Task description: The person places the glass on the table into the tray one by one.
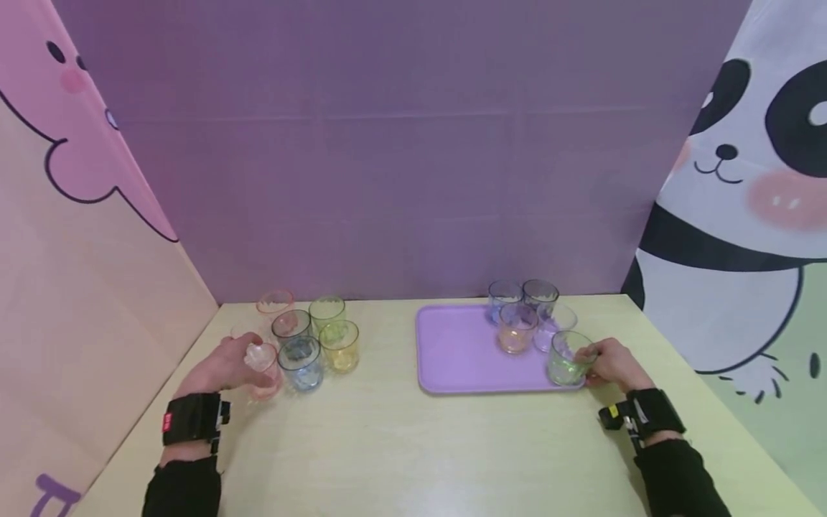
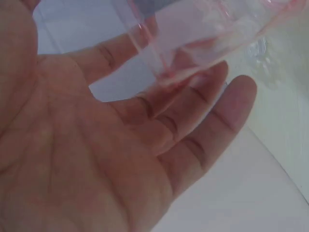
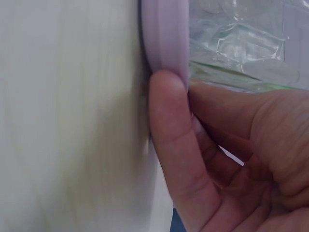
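Observation:
My left hand [image 1: 248, 362] grips a pale pink glass [image 1: 263, 368] at the near left of a cluster of glasses on the table. In the left wrist view my fingers [image 2: 193, 140] lie against the pink glass [image 2: 203, 34] near its base. My right hand [image 1: 591, 359] holds a green glass [image 1: 568, 359] at the near right corner of the purple tray [image 1: 459, 352]. In the right wrist view the thumb [image 3: 169, 125] presses against the tray rim [image 3: 166, 38], and the other fingers curl under the green glass [image 3: 241, 48].
Beside the pink glass stand a blue glass [image 1: 300, 362], a yellow glass [image 1: 339, 346], a grey glass [image 1: 291, 324], a light green glass [image 1: 326, 312] and a pink-rimmed glass [image 1: 274, 301]. The tray's far right holds several glasses, among them an orange one [image 1: 517, 328]. Cloth walls close in three sides.

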A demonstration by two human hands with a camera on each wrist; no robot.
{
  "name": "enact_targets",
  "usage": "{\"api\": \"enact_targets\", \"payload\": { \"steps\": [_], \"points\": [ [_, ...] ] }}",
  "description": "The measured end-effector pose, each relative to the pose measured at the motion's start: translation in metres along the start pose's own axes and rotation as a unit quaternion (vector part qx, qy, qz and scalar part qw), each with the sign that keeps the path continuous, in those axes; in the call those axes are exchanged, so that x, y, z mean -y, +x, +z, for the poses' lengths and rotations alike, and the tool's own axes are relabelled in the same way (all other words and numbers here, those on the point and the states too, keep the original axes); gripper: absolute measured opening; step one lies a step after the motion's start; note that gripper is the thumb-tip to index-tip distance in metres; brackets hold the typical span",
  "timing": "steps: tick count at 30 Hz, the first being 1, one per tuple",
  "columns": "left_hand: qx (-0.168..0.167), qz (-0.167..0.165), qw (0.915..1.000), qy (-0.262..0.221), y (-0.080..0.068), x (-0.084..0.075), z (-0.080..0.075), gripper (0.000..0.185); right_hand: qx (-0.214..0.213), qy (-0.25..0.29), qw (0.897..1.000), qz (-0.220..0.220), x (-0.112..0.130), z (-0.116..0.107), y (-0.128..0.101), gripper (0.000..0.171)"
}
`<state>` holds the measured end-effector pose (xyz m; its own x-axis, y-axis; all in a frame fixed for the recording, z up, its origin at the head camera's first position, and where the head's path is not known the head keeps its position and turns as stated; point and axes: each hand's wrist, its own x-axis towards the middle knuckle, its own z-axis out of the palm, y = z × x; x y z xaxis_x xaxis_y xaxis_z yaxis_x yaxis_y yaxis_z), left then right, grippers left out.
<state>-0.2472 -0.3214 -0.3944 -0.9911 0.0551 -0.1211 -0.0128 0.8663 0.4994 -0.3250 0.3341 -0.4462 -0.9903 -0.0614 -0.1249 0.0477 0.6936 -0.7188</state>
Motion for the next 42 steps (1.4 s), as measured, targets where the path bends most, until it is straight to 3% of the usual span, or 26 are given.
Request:
{"api": "enact_targets", "payload": {
  "steps": [6, 13, 17, 24, 29, 34, 37, 42],
  "points": [
    [0.01, -0.021, 0.9997, -0.002, 0.0, -0.001, -0.001, 0.08, -0.004, 0.002, 1.0, -0.004, 0.002, -0.001, 0.0, 0.044],
    [-0.055, -0.006, 0.9982, 0.023, -0.003, -0.001, -0.005, 0.073, -0.006, -0.001, 1.0, -0.001, 0.002, 0.0, -0.001, 0.042],
    [-0.093, 0.009, 0.9956, 0.009, -0.006, -0.005, -0.008, 0.072, -0.008, -0.003, 1.0, 0.006, 0.001, 0.0, -0.001, 0.04],
    [-0.201, 0.045, 0.9779, -0.037, -0.002, -0.013, -0.007, 0.082, -0.009, 0.001, 1.0, 0.01, -0.001, 0.0, -0.002, 0.039],
    [-0.235, 0.028, 0.9691, -0.071, 0.002, -0.02, -0.003, 0.087, -0.014, 0.008, 1.0, -0.001, -0.001, 0.001, -0.001, 0.028],
    [-0.28, 0.03, 0.954, -0.104, 0.008, -0.029, 0.002, 0.09, -0.001, 0.012, 1.0, 0.001, -0.001, 0.0, 0.0, 0.044],
    [-0.287, 0.05, 0.9479, -0.128, 0.011, -0.037, 0.005, 0.086, -0.003, 0.012, 1.0, 0.005, -0.001, 0.0, 0.0, 0.046],
    [-0.26, 0.088, 0.9466, -0.17, 0.015, -0.051, 0.01, 0.078, -0.006, 0.01, 1.0, -0.001, -0.003, 0.001, 0.0, 0.046]
  ]
}}
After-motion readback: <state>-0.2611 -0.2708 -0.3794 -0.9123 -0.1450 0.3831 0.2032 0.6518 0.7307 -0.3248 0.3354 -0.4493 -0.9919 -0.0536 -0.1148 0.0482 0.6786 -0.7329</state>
